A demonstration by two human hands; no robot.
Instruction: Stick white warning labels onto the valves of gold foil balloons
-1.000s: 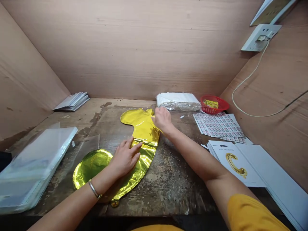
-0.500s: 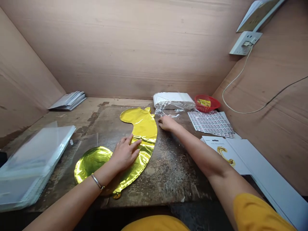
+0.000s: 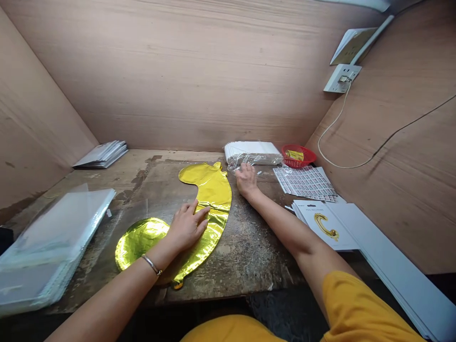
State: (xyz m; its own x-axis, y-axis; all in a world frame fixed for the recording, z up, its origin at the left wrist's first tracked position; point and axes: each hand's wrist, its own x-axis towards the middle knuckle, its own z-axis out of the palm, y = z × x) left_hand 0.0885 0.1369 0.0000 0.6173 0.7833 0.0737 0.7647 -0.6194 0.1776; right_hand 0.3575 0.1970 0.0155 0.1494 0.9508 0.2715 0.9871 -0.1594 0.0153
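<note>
A flat gold foil balloon, curved like a letter C, lies on the worn wooden table. My left hand rests flat on its middle, fingers spread, and my forearm crosses near its rounded lower end. Beyond the balloon's right edge, my right hand is at the loose clear plastic in front of a white bundle. Its fingers are curled in; what they hold, if anything, is hidden. Small white bits lie just right of that hand.
Clear plastic sleeves are stacked at left, folded papers behind. At right are a red basket with a yellow packet, printed sticker sheets, a foil balloon card and long white cards. A cable hangs from a wall socket.
My right hand has moved slightly farther forward, toward the plastic-wrapped bundle, and its fingers have curled. The left hand stays on the balloon. The camera view has shifted a little.
</note>
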